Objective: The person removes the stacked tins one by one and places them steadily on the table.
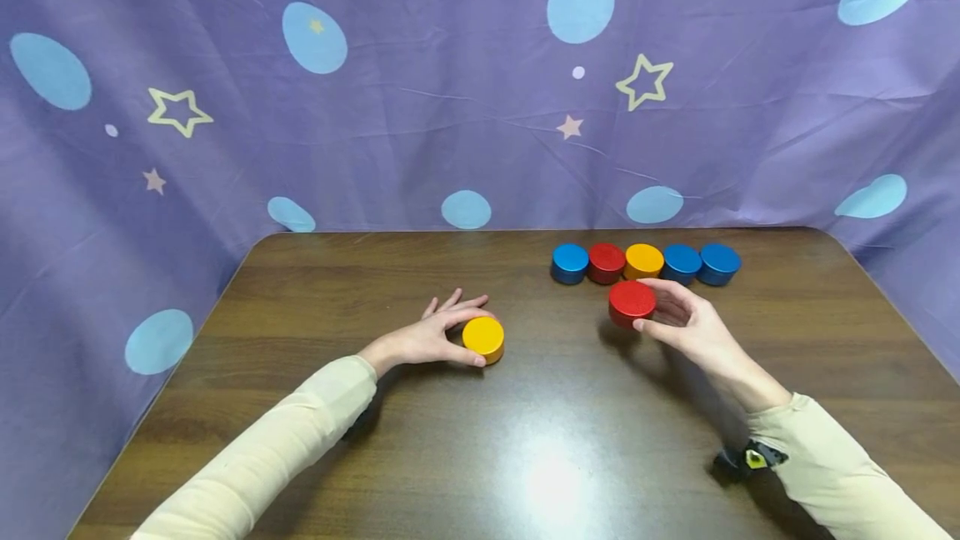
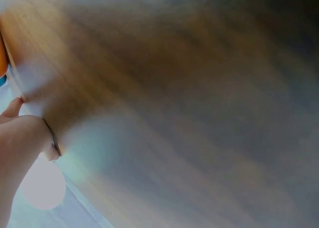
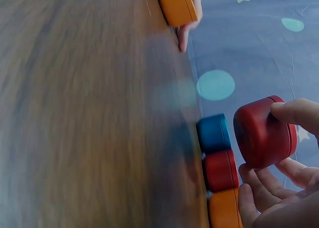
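My left hand [image 1: 427,342] pinches a yellow round tin [image 1: 483,340] between thumb and index finger, left of the table's middle; its other fingers stretch out past the tin. My right hand [image 1: 703,333] grips a red round tin [image 1: 632,304] by its sides. That red tin hangs over the table, in front of the row, its shadow below it. In the right wrist view, thumb and fingers hold the lidded red tin [image 3: 261,131] from opposite sides. The left wrist view catches only part of the left hand [image 2: 22,138] at its left edge.
Along the back edge of the wooden table [image 1: 315,298] several tins stand in a row: blue [image 1: 570,263], red [image 1: 607,262], yellow [image 1: 644,261], then two blue [image 1: 682,263]. Behind the table hangs a purple curtain [image 1: 420,148]. A dark wrist device [image 1: 750,458] sits under the right sleeve.
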`<state>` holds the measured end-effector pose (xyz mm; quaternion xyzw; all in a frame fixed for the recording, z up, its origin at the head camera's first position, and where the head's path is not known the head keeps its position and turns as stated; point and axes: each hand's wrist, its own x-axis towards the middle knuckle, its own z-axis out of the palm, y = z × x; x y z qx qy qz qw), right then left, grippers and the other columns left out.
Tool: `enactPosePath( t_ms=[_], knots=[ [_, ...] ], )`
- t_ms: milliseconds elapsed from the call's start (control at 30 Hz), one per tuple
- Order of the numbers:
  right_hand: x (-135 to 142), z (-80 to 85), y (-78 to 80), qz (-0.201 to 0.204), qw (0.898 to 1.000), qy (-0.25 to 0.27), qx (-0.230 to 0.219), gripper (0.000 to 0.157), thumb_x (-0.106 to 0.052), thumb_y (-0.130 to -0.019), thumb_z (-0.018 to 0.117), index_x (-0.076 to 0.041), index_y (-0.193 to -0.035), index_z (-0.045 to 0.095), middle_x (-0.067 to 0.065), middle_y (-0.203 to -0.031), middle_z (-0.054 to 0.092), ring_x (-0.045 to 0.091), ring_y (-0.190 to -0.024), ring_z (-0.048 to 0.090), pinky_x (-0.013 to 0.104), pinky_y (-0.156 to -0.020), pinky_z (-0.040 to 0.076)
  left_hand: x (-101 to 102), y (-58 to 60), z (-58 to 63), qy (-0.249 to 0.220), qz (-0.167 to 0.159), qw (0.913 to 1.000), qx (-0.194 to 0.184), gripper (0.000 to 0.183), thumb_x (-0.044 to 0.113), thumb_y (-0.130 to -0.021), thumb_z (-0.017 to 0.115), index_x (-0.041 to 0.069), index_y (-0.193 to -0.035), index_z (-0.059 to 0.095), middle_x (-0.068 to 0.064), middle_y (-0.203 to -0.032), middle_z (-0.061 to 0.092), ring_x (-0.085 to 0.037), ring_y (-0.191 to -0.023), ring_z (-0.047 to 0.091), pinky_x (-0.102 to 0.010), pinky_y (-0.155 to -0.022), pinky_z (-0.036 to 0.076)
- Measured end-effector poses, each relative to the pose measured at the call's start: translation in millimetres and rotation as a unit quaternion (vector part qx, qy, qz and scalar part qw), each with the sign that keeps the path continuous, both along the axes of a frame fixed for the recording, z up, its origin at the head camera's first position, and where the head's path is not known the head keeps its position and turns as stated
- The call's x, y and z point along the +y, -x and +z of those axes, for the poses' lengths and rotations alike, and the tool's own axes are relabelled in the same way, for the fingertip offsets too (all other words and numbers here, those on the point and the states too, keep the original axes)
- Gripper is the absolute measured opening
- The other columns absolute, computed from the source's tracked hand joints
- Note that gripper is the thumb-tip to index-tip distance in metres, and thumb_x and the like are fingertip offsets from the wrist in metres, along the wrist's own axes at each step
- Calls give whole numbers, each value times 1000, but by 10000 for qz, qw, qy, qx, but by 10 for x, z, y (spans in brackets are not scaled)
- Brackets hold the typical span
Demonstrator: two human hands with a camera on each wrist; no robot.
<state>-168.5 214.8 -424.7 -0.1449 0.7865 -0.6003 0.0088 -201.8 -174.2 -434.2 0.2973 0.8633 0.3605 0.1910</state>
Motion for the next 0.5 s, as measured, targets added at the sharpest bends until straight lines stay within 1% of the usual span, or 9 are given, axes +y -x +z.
enactPosePath(
  t_ms=[100,167,300,500],
  knots=[
    [104,3,-22,-63,9999,3,90,54,-2,-87,70,5,-135,46,-6,-115,61,4,-103,59,16,-86,47,7,2,-2,-18,-11,10000,-3,63,34,-79,80,21,-136,56,-5,-157,25,-33,-145,-5,-58,-108,-13],
    [167,5,-34,-94,9998,31,150,54,0,-86,70,5,-135,46,-10,-114,61,3,-103,59,16,-85,47,11,4,-6,-22,-2,10000,7,63,34,-79,80,21,-136,56,-5,-157,25,-33,-145,-4,-58,-108,-13],
    [297,4,-57,-169,9997,71,157,53,3,-87,69,4,-134,47,-13,-113,61,2,-102,60,16,-83,49,13,11,-19,-24,6,10000,10,63,34,-79,80,22,-136,56,-4,-157,25,-33,-145,-4,-57,-109,-13],
    [492,3,-61,-418,9990,-114,82,52,1,-88,68,-1,-135,47,-16,-113,59,-3,-101,58,14,-81,48,11,9,-29,-41,9,10000,53,63,35,-79,80,21,-135,56,-5,-156,26,-34,-145,-4,-58,-108,-13]
  ],
)
